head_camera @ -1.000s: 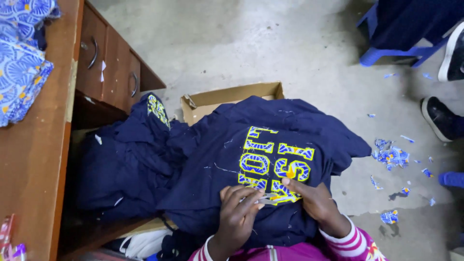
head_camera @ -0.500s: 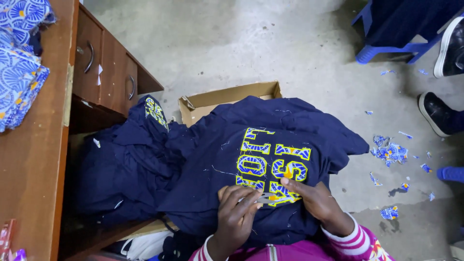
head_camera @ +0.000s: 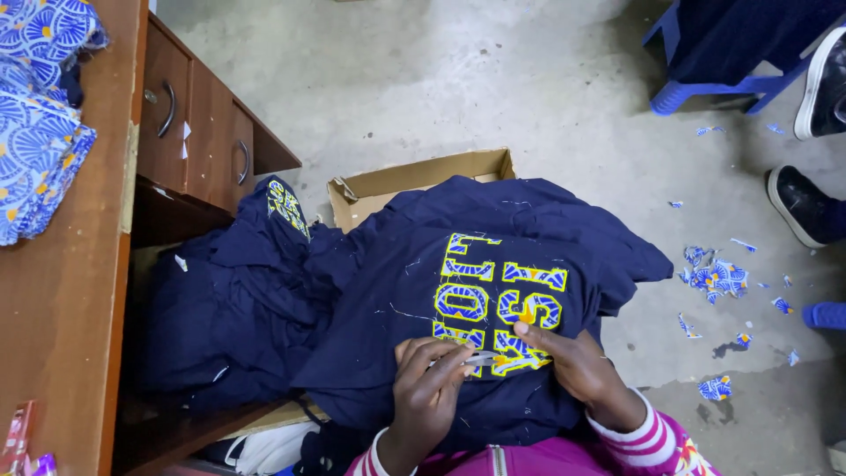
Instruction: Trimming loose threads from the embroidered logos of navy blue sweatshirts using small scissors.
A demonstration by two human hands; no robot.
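1. Garment (head_camera: 458, 264), navy, lies spread over the person's lap and over a cardboard box (head_camera: 414, 176), with yellow-and-blue patterned letters (head_camera: 493, 300) sewn on its upper face.
2. Left hand (head_camera: 432, 388) pinches a small slim tool (head_camera: 483, 359), fingers closed on it; tool tip sits at the lower edge of the letters. What kind of tool, cannot tell.
3. Right hand (head_camera: 573, 361) lies flat on the garment, fingers loose, grasping nothing; forefinger tip presses a letter just beside the tool tip.
4. Both wrists show pink striped cuffs (head_camera: 634, 432).
5. More navy cloth (head_camera: 220, 300) is heaped left of the garment, under the desk edge, one patterned patch (head_camera: 286, 204) showing.
6. Wooden desk (head_camera: 79, 291) with drawers (head_camera: 198, 123) stands on the left; blue patterned fabric (head_camera: 35, 132) is piled on top.
7. Blue-and-white scraps (head_camera: 714, 278) lie scattered on the concrete floor (head_camera: 458, 79) to the right.
8. Another person's black shoes (head_camera: 806, 207) and a blue plastic chair (head_camera: 705, 88) sit at the upper right, well apart from the hands.
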